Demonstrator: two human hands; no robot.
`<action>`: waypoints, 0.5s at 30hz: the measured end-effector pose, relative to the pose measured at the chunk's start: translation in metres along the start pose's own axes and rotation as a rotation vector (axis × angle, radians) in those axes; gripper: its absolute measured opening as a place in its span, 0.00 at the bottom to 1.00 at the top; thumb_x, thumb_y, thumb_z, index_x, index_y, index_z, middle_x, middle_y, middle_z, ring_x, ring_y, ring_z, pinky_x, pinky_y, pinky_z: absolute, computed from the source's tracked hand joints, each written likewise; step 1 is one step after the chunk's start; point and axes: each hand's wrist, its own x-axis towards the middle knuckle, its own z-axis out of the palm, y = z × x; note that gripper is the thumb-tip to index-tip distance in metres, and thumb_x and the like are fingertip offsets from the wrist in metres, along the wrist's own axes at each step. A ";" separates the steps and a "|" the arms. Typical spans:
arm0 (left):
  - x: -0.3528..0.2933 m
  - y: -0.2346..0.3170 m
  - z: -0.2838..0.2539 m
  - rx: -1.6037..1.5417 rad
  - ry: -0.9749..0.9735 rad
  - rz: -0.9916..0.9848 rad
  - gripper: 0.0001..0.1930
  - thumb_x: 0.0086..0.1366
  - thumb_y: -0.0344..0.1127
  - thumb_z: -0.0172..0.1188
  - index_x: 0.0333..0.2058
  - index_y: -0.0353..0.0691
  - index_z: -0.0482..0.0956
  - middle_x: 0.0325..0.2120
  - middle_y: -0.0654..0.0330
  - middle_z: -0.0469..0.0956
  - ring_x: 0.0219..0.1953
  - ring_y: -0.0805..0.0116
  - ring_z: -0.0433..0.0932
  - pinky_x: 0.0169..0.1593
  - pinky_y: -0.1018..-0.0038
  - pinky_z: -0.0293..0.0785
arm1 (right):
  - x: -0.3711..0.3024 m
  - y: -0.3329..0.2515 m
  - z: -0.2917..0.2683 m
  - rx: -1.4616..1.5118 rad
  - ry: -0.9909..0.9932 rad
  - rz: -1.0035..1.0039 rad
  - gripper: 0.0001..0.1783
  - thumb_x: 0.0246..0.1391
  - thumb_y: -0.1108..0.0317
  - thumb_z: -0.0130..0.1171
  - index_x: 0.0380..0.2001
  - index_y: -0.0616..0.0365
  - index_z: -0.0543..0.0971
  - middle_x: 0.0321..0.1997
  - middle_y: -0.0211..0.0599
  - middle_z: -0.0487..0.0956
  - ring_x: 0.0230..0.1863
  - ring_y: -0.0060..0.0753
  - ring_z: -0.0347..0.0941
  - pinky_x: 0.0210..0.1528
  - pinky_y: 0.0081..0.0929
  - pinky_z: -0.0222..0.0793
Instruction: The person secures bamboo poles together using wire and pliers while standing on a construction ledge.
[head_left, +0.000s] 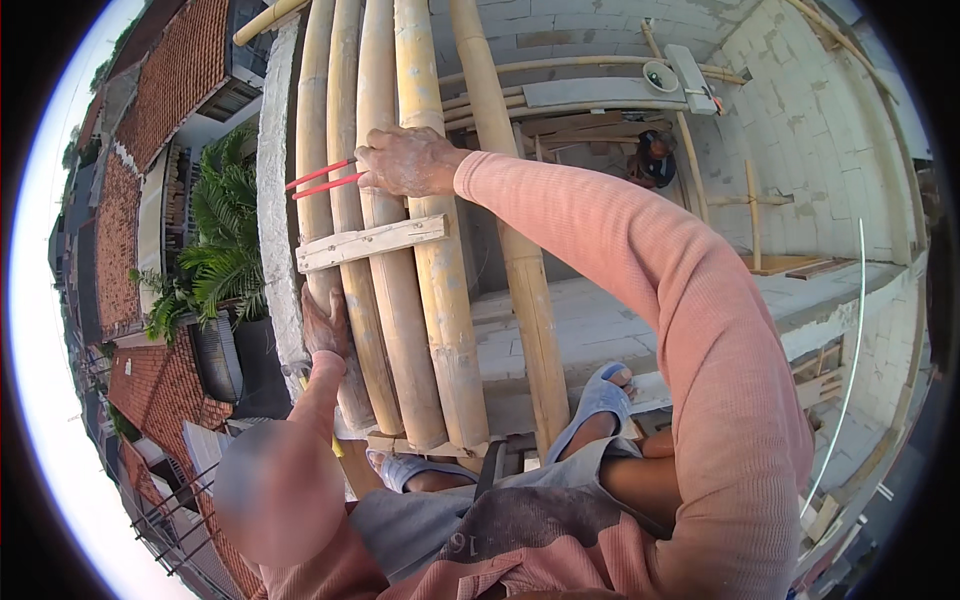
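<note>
Several red-tiled roofs [170, 80] are filling the far left, and a green, feathery-leaved palm [222, 225] is growing between them and a rough grey concrete wall top [280, 200]. Next to the wall, a slim tool with two long red handles [328, 187] is lying across the upper stretch of the bamboo, its handles slightly apart and pointing left, its other end being hidden by the right hand. Below it, the left hand [325, 325] is resting on the outermost bamboo pole, its fingers pointing up along the cane; whether they are gripping or just pressing, I cannot tell. That pole is one of four long, yellow-tan bamboo poles [400, 310] that are running side by side away from the person, with a short, pale wooden batten [370, 243] spanning all four. Just above the batten, the right hand [408, 162] is reaching in over the poles, its fingers curling closed around the red-handled tool. Nearer the body, a foot in a blue-grey sandal [400, 470] is standing by the pole ends. A separate bamboo pole [530, 300] is lying further right, with the other blue-grey sandal [600, 400] just beside it. Beyond, another person [655, 160] is staying low beneath a white round bucket [660, 77], and pale grey block walls [830, 120] are enclosing that space.
</note>
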 end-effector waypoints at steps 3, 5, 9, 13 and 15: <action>0.000 -0.003 -0.006 -0.004 0.035 -0.008 0.42 0.69 0.61 0.53 0.69 0.33 0.56 0.64 0.39 0.66 0.65 0.40 0.66 0.66 0.55 0.64 | 0.036 -0.027 0.062 -0.095 0.115 0.125 0.20 0.61 0.53 0.57 0.45 0.56 0.84 0.54 0.40 0.76 0.62 0.42 0.68 0.60 0.47 0.66; 0.003 0.004 0.001 -0.013 0.043 0.020 0.43 0.69 0.61 0.53 0.69 0.32 0.56 0.64 0.39 0.66 0.65 0.39 0.66 0.66 0.55 0.64 | 0.028 -0.029 0.071 -0.193 0.176 0.172 0.18 0.61 0.53 0.56 0.44 0.53 0.85 0.55 0.39 0.75 0.63 0.39 0.66 0.62 0.44 0.63; -0.003 0.018 -0.004 -0.103 0.025 0.069 0.38 0.70 0.60 0.53 0.67 0.37 0.59 0.58 0.38 0.70 0.60 0.38 0.71 0.60 0.52 0.67 | 0.013 -0.024 0.073 -0.138 0.215 0.204 0.21 0.63 0.51 0.54 0.47 0.55 0.83 0.54 0.39 0.75 0.63 0.42 0.65 0.64 0.50 0.60; -0.003 0.004 -0.009 -0.079 0.072 0.094 0.38 0.70 0.60 0.52 0.67 0.37 0.60 0.58 0.38 0.71 0.59 0.38 0.71 0.60 0.53 0.68 | -0.043 0.019 0.051 0.191 0.901 0.342 0.22 0.66 0.51 0.56 0.52 0.57 0.78 0.50 0.41 0.76 0.56 0.45 0.69 0.63 0.46 0.62; 0.003 -0.011 -0.003 -0.082 0.068 0.105 0.39 0.70 0.60 0.53 0.67 0.36 0.59 0.58 0.38 0.71 0.59 0.39 0.72 0.60 0.53 0.68 | -0.091 0.068 0.070 0.314 1.068 0.701 0.20 0.67 0.52 0.53 0.50 0.56 0.78 0.48 0.43 0.78 0.55 0.46 0.70 0.61 0.44 0.62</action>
